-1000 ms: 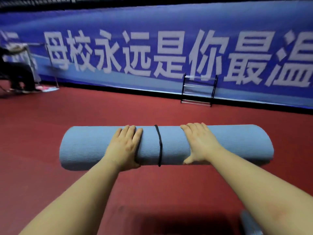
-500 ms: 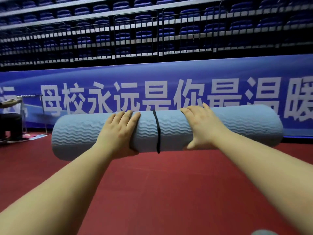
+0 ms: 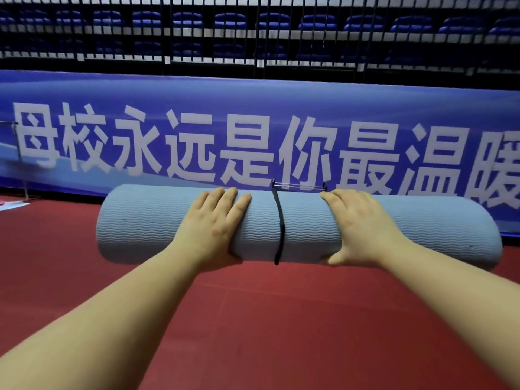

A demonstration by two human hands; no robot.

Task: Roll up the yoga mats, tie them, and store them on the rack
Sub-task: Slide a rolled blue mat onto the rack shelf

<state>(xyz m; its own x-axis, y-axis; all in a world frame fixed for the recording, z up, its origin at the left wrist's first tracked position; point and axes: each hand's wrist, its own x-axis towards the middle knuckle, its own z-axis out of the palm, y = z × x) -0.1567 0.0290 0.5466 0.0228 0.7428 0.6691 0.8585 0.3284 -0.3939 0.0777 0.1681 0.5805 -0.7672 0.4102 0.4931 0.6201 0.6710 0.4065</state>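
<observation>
A rolled light-blue yoga mat point(image 3: 146, 223) is held level in front of me, above the red floor. A black strap point(image 3: 280, 229) is tied round its middle. My left hand point(image 3: 213, 223) grips the roll just left of the strap, fingers curled over the top. My right hand point(image 3: 363, 226) grips it just right of the strap, thumb underneath. Behind the mat only the top bar of the black rack point(image 3: 298, 187) peeks out; the rest of the rack is hidden by the roll.
Red sports floor point(image 3: 253, 319) stretches ahead to a long blue banner with white characters point(image 3: 253, 142). Above the banner are black railings and rows of blue seats point(image 3: 253, 29). A metal stand point(image 3: 17, 153) is at the far left.
The view has moved closer to the banner and the rack. The mat stays gripped in both hands and now covers most of the rack. The seated person at the left is out of view.
</observation>
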